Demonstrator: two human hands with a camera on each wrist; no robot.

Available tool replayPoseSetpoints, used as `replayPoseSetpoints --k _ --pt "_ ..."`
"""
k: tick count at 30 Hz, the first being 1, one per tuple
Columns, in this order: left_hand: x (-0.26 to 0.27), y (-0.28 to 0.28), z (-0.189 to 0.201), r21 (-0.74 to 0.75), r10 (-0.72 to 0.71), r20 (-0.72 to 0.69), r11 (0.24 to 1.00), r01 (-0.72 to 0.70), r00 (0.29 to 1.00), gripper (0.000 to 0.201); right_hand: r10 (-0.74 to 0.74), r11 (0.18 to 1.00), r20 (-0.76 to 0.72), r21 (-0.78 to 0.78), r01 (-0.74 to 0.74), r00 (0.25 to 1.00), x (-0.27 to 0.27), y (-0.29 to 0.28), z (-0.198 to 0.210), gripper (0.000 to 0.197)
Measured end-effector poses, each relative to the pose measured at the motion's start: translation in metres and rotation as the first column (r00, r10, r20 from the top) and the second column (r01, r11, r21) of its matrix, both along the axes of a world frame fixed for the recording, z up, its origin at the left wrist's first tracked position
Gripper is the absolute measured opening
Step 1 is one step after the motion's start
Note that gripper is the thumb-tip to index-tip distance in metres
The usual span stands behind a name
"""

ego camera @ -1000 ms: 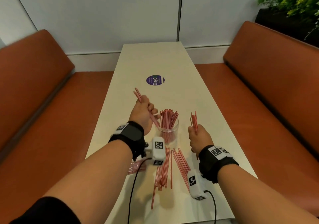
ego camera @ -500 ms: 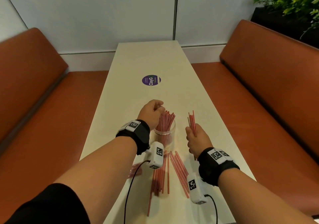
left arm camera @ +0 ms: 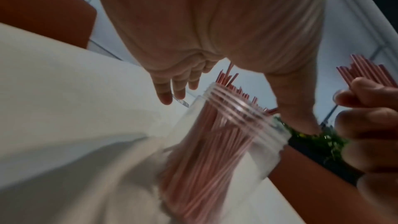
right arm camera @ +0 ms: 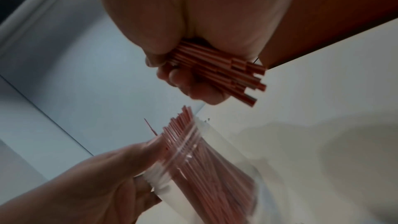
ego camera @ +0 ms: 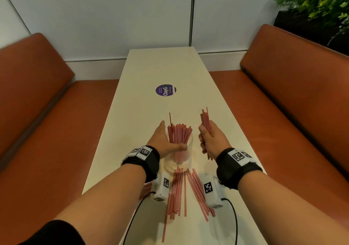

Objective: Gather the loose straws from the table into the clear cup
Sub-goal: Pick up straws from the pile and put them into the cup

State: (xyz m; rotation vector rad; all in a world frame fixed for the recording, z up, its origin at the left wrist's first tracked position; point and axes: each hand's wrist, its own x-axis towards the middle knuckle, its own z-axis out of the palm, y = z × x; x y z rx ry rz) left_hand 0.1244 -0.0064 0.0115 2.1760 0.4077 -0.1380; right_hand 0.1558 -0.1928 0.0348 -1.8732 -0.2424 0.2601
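The clear cup [ego camera: 186, 159] stands on the white table [ego camera: 151, 112], packed with upright red straws [ego camera: 179, 135]. My left hand [ego camera: 164, 140] straddles the cup: its thumb lies across the near wall and its straight fingers [left arm camera: 168, 91] reach up past the left side, a little off the rim in the left wrist view. Right of the cup my right hand [ego camera: 210, 140] grips an upright bundle of straws [ego camera: 205, 122], also seen as straw ends [right arm camera: 226, 74] sticking out of the fist. Several loose straws [ego camera: 177, 191] lie fanned on the table just in front of the cup, under both wrists.
A purple round sticker [ego camera: 165, 90] marks the table's middle. Orange benches [ego camera: 47, 112] run along both long sides. A potted plant [ego camera: 321, 4] stands at the back right. A pinkish wrapper [ego camera: 145, 189] peeks out under my left wrist near the table's left edge.
My left hand lowered its straws into the cup, let go of them and dropped down around the cup. My right hand kept its bundle, edging closer to the cup.
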Motion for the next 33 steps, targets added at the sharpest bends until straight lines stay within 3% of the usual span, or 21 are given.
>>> replayPoseSetpoints --k 3,7,10,15,21,27,33 --pt "0.009 -0.004 0.001 -0.100 0.084 0.027 0.992 -0.081 0.996 0.104 0.001 0.999 0.006 0.036 -0.001 1.000 0.003 0.007 0.004 0.017" --pt "0.014 -0.006 0.005 -0.022 0.055 0.070 0.998 -0.054 0.996 0.057 0.031 0.994 -0.022 0.109 -0.029 0.999 0.011 0.018 0.007 0.017" --pt "0.017 -0.005 0.006 0.022 0.035 0.097 0.999 -0.037 0.995 0.038 0.056 0.994 0.040 0.094 -0.060 0.998 0.022 0.031 0.013 0.020" --pt "0.019 -0.002 0.004 0.023 0.059 0.098 0.998 -0.062 0.993 0.030 0.028 0.949 0.011 0.313 -0.030 1.000 0.034 0.058 0.012 0.018" --pt "0.018 -0.001 0.000 0.011 0.063 0.087 0.998 -0.064 0.994 0.033 0.034 0.935 0.012 0.353 -0.036 0.999 0.037 0.072 0.005 0.017" --pt "0.020 -0.001 0.000 -0.007 0.058 0.076 0.998 -0.057 0.995 0.033 0.040 0.937 0.013 0.346 -0.042 0.999 0.040 0.074 -0.001 0.018" --pt "0.020 -0.001 0.000 -0.033 0.055 0.087 0.998 -0.052 0.995 0.029 0.066 0.974 0.007 0.217 -0.066 0.998 0.035 0.073 -0.016 0.024"
